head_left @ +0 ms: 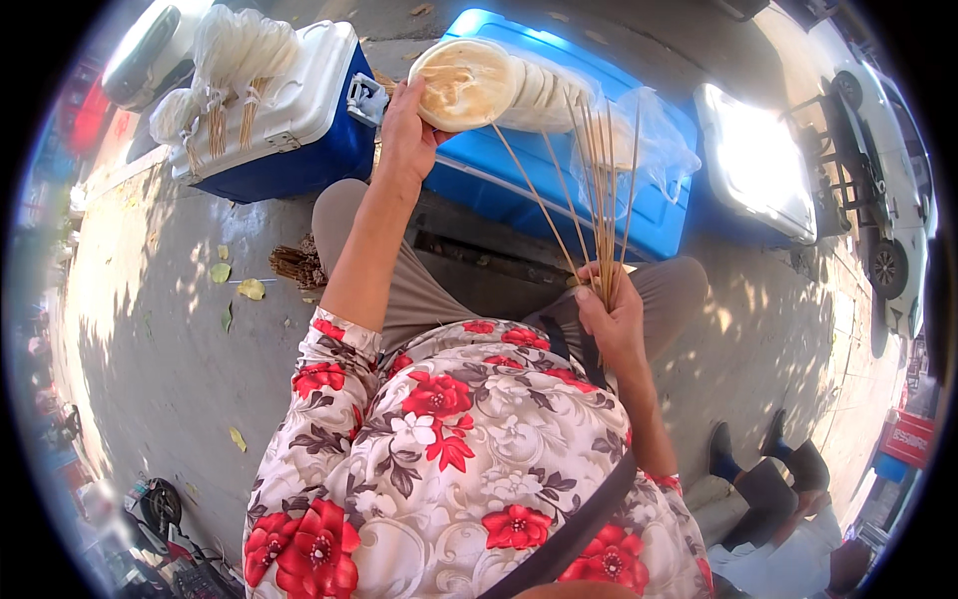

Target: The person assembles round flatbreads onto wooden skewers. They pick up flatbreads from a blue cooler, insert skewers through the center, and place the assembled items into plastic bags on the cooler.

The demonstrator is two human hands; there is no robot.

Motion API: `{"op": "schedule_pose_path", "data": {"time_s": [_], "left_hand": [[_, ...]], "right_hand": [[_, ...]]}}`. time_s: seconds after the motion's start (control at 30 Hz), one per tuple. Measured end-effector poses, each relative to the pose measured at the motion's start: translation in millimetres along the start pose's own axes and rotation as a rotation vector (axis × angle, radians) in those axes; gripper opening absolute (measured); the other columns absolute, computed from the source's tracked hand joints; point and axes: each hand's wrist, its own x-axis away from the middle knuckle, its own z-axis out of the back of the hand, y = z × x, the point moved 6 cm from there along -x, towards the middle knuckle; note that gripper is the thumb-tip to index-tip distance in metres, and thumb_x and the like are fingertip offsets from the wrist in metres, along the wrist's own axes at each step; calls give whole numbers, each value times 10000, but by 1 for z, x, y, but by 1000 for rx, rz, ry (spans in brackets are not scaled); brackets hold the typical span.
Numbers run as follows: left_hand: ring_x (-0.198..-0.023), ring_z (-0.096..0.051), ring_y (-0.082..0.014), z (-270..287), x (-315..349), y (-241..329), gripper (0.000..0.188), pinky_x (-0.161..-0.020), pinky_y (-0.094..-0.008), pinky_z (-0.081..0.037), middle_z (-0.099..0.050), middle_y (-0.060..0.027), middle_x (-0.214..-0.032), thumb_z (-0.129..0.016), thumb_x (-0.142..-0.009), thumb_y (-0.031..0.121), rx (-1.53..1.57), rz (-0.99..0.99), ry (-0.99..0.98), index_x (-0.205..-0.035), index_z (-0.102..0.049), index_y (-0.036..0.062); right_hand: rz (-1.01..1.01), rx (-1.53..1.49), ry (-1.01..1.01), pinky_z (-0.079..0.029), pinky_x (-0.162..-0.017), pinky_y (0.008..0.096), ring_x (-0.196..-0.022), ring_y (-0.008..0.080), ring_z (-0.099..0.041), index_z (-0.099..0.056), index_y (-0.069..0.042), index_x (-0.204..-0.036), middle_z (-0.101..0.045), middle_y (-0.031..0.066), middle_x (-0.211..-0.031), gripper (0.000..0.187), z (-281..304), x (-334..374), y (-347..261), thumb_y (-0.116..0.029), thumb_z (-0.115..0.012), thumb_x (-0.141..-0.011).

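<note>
My left hand (pixel 407 140) grips a round, pale flatbread (pixel 462 82) with a browned face, its fingers along the left and lower edge. Behind it, a row of similar flatbreads (pixel 549 95) lies stacked on edge across the bright blue cooler (pixel 559 165). A clear plastic bag (pixel 654 140) lies around the row's right end. In front of my right thigh, my right hand (pixel 611 304) is closed around several thin wooden skewers (pixel 601 200), which fan upward. One leans left, its tip near the flatbread's lower edge; whether it touches, I cannot tell.
To the left stands a dark blue cooler (pixel 299 165) with a white lid, bearing plastic-wrapped bundles (pixel 239 50) on sticks. A brown stick bundle (pixel 297 264) lies on the ground. Another white-lidded cooler (pixel 753 160) stands right. A seated person's legs (pixel 763 489) show at lower right.
</note>
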Motion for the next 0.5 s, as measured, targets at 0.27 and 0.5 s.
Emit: {"op": "schedule_pose_path", "data": {"time_s": [0.27,0.5], "left_hand": [[-970,-635,-235,-12,12,2,409,-689,-367,-587,-567,-122,-1169,-523,-913,237,-50,55,-76,-1256,-424,35],[-883,-655,-205,-12,12,-10,435,-596,-342,-590,-598,-108,-1074,-578,-873,168,-57,54,-82,-1264,-431,45]], "right_hand": [[21,241,-12,-299,-503,225,-554,33,-334,-596,-81,-1153,-375,-57,-577,288,7,6,-5,-111,-566,-868],[110,293,-33,-276,-452,178,-499,-3,-364,-554,-37,-1197,-418,-86,-589,311,7,1,2,-64,-527,-889]]}}
